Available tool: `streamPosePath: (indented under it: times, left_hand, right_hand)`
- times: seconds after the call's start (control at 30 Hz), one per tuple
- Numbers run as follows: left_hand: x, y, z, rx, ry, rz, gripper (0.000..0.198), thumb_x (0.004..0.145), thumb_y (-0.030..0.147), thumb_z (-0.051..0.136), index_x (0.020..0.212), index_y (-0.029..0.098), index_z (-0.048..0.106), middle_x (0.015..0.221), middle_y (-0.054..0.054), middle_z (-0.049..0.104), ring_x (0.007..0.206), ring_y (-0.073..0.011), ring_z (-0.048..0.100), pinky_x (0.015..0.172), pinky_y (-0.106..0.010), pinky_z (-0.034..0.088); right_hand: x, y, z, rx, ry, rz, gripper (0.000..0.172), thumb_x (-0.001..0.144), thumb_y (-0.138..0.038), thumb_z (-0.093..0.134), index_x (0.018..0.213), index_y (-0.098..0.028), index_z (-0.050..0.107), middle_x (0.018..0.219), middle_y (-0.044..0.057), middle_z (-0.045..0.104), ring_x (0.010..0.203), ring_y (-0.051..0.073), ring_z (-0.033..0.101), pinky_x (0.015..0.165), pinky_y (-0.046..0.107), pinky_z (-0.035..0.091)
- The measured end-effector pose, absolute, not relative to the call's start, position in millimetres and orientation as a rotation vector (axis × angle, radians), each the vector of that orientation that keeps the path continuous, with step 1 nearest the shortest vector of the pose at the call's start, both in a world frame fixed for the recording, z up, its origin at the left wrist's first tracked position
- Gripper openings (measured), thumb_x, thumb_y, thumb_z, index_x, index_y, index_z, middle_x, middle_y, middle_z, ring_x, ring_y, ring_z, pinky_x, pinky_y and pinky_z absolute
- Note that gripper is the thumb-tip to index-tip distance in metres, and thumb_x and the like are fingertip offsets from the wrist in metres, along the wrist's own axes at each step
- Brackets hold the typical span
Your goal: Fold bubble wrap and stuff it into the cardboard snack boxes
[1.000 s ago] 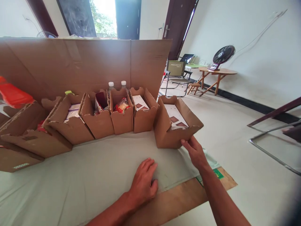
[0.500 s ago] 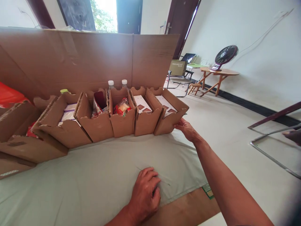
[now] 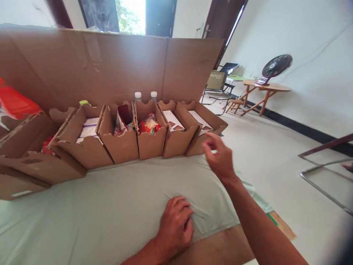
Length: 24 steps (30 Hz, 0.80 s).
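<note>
My left hand [image 3: 176,222] rests on the pale green cloth [image 3: 118,206], its fingers loosely curled and the thumb apart, with nothing visible in it. My right hand [image 3: 220,156] is raised in front of the rightmost cardboard bin [image 3: 197,147]. Its thumb and forefinger are bent with a gap between them, and I see nothing held. A white box [image 3: 200,122] lies in that bin, and a similar white box [image 3: 173,121] in the bin beside it. Further left, a bin holds a red snack packet [image 3: 150,125]. Whether my right fingertips touch the bin is unclear.
More cardboard bins [image 3: 118,147] continue leftward, one with white packs [image 3: 89,129]. Behind the row stands a tall cardboard panel [image 3: 124,66], with two white-capped bottles [image 3: 138,95] before it. A red bag [image 3: 19,101] is at left. A fan [image 3: 277,66] stands on a wooden table [image 3: 273,87].
My right hand has come off the rightmost bin's corner, moving nearer to me with its fingers curling. My left hand stays on the cloth. The view has shifted slightly left.
</note>
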<state>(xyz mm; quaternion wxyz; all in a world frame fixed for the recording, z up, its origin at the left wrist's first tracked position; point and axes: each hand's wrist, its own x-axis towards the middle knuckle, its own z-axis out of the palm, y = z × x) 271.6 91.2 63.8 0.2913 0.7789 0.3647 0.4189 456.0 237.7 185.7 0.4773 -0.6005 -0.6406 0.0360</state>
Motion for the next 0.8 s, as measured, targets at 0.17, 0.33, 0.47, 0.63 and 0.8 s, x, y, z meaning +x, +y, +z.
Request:
streamPosePath:
  times: [0.17, 0.33, 0.47, 0.63, 0.8]
  left_hand:
    - [272.5, 92.8, 62.0, 1.943, 0.977, 1.245, 0.034, 0.072, 0.005, 0.055, 0.098, 0.018, 0.073, 0.107, -0.013, 0.073, 0.108, -0.0294, 0.066, 0.097, -0.052, 0.055]
    - [272.3, 96.8, 66.1, 1.738, 1.125, 1.379, 0.034, 0.077, 0.006, 0.052, 0.103, 0.018, 0.069, 0.11, -0.013, 0.071, 0.106, -0.0269, 0.066, 0.096, -0.049, 0.055]
    - [266.5, 103.2, 69.1, 1.474, 1.292, 1.481, 0.035, 0.08, 0.012, 0.052, 0.114, 0.017, 0.063, 0.118, -0.015, 0.065, 0.115, -0.0279, 0.062, 0.106, -0.05, 0.049]
    - [245.2, 121.0, 68.8, 1.133, 1.451, 1.534, 0.037, 0.091, 0.027, 0.05, 0.127, 0.018, 0.054, 0.128, -0.016, 0.061, 0.122, -0.028, 0.059, 0.109, -0.049, 0.045]
    - [227.8, 129.6, 88.0, 1.052, 1.408, 1.556, 0.051, 0.095, 0.043, 0.05, 0.139, 0.018, 0.049, 0.146, -0.017, 0.053, 0.134, -0.0289, 0.052, 0.116, -0.048, 0.038]
  right_hand:
    - [400.8, 258.0, 213.1, -1.56, -1.987, 0.093, 0.046, 0.087, -0.025, 0.06, 0.132, -0.028, 0.063, 0.075, -0.001, 0.072, 0.069, 0.022, 0.066, 0.065, 0.03, 0.043]
    - [391.3, 259.6, 226.5, -1.567, -1.93, -0.019, 0.015, 0.088, -0.026, 0.056, 0.094, -0.025, 0.07, 0.074, 0.003, 0.073, 0.072, 0.024, 0.067, 0.065, 0.03, 0.041]
    - [397.5, 209.0, 235.4, -1.526, -1.938, -0.046, 0.014, 0.089, -0.027, 0.054, 0.092, -0.025, 0.067, 0.071, 0.001, 0.072, 0.066, 0.022, 0.067, 0.062, 0.029, 0.042]
    - [416.6, 105.6, 227.6, -1.352, -1.942, -0.031, 0.011, 0.092, -0.026, 0.055, 0.093, -0.027, 0.067, 0.08, 0.0, 0.075, 0.067, 0.019, 0.07, 0.064, 0.03, 0.052]
    - [457.4, 5.8, 206.0, -1.237, -1.901, -0.097, 0.013, 0.091, -0.028, 0.063, 0.101, -0.034, 0.07, 0.079, -0.001, 0.077, 0.063, 0.022, 0.072, 0.055, 0.031, 0.057]
